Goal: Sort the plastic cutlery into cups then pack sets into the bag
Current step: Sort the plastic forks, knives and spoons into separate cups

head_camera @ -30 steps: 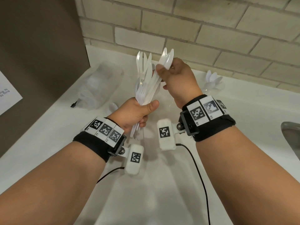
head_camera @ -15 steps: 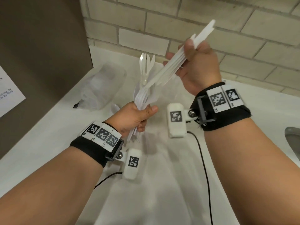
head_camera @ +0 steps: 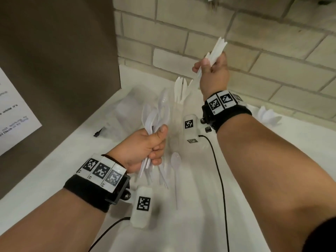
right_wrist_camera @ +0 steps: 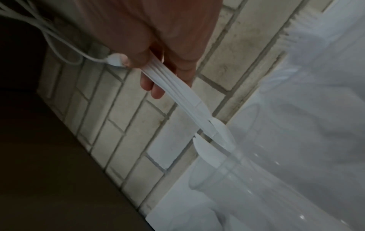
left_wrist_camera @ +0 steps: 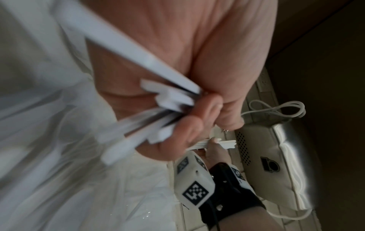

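Note:
My left hand [head_camera: 151,144] grips a bunch of white plastic cutlery [head_camera: 156,113] by the handles, spoon bowls up; the handle ends [left_wrist_camera: 169,100] stick out below the fist. My right hand [head_camera: 212,73], raised near the brick wall, holds a tight bundle of white cutlery [right_wrist_camera: 177,95] by its handles, working ends slanting down. Those ends reach the mouth of a clear cup [right_wrist_camera: 217,179]. In the head view the clear cup [head_camera: 175,117] stands between my hands, with fork heads [head_camera: 180,90] showing above it. A loose spoon [head_camera: 176,160] lies on the white counter [head_camera: 254,160].
A crumpled clear plastic bag [head_camera: 123,110] lies at the back left against a brown panel [head_camera: 63,70]. More white cutlery [head_camera: 267,115] stands at the far right by the brick wall [head_camera: 254,42]. Black wrist cables [head_camera: 220,179] trail across the counter.
My right hand pulled a bundle out of the left hand's bunch, lifted it up and right, and now tilts its ends down to the cup. The left hand kept its grip.

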`<state>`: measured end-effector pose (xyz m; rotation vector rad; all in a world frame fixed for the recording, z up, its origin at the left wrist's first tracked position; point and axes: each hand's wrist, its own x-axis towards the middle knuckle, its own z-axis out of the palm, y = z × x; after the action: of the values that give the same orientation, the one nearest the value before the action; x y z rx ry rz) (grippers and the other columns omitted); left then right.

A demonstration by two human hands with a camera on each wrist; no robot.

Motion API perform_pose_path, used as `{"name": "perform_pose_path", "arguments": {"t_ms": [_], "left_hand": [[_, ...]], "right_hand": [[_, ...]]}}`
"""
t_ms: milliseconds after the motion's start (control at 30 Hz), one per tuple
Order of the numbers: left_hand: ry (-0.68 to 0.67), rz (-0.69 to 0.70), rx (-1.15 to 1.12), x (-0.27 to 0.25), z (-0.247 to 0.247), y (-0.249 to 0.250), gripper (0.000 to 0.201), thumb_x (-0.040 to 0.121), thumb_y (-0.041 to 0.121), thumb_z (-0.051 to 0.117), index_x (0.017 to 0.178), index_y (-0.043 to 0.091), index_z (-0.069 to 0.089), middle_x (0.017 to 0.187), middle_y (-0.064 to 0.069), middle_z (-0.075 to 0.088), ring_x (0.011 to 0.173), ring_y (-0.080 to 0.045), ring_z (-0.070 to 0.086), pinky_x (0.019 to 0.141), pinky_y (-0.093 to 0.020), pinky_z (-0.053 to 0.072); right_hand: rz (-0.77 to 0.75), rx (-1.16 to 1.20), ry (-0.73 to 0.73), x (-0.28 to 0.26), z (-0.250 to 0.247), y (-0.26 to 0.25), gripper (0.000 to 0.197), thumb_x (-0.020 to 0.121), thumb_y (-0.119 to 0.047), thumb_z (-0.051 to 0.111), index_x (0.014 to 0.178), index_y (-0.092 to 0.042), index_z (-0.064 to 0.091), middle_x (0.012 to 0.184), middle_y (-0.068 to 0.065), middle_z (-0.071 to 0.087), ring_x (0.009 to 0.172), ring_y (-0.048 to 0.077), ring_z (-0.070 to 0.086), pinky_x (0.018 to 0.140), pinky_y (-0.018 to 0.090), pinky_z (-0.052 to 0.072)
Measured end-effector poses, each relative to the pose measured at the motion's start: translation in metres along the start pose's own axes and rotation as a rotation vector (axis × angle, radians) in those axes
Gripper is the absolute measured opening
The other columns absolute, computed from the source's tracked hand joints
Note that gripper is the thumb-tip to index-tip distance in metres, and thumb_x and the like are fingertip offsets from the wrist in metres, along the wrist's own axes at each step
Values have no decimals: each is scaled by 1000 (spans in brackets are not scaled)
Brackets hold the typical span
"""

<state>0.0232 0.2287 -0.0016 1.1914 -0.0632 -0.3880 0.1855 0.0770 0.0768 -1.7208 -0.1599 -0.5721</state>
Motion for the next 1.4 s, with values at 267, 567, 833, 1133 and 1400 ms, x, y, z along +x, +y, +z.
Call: {"name": "perform_pose_path", "arguments": {"t_ms": [267, 567, 833, 1133, 1400], "left_hand": [[63, 5, -30, 8, -4, -5, 43, 79, 48, 59, 58, 17, 37, 52, 2, 28, 39, -9, 27, 42, -23, 34], [47, -3, -21, 8, 12, -4, 41, 80, 45, 56, 58, 16, 37, 51, 2, 28, 39, -9, 28, 42, -23, 32], [-73, 21, 82, 7, 25, -9, 44, 83, 44, 56, 61, 12, 36, 45, 4, 33, 39, -10, 31, 44, -23, 35], [-110, 42, 41, 8, 39, -16, 58, 66, 57, 72, 95, 9, 57, 57, 4, 45, 46, -10, 42, 52, -26, 43], [-38, 42, 47, 7, 43, -12, 32, 80, 41, 58, 93, 12, 59, 62, 3, 52, 48, -12, 46, 52, -28, 44]], "right_hand": [[265, -233, -181, 14, 10, 42, 17, 84, -23, 63, 101, -19, 58, 94, 6, 70, 86, 24, 67, 81, 42, 56], [252, -197, -152, 3, -15, 9, 37, 94, -10, 56, 131, -7, 55, 122, 5, 64, 108, 14, 60, 93, 21, 47], [271, 19, -480, -82, -52, -46, 16, 87, -27, 69, 102, -30, 66, 102, -5, 66, 98, 11, 62, 88, 39, 53], [315, -63, -501, -106, -74, -48, 17, 91, -14, 58, 88, -12, 75, 83, -3, 71, 80, 16, 65, 85, 41, 55], [469, 12, -380, -105, -90, -48, 28, 95, -35, 55, 101, -10, 67, 91, 6, 67, 74, 22, 65, 71, 39, 57]]}}
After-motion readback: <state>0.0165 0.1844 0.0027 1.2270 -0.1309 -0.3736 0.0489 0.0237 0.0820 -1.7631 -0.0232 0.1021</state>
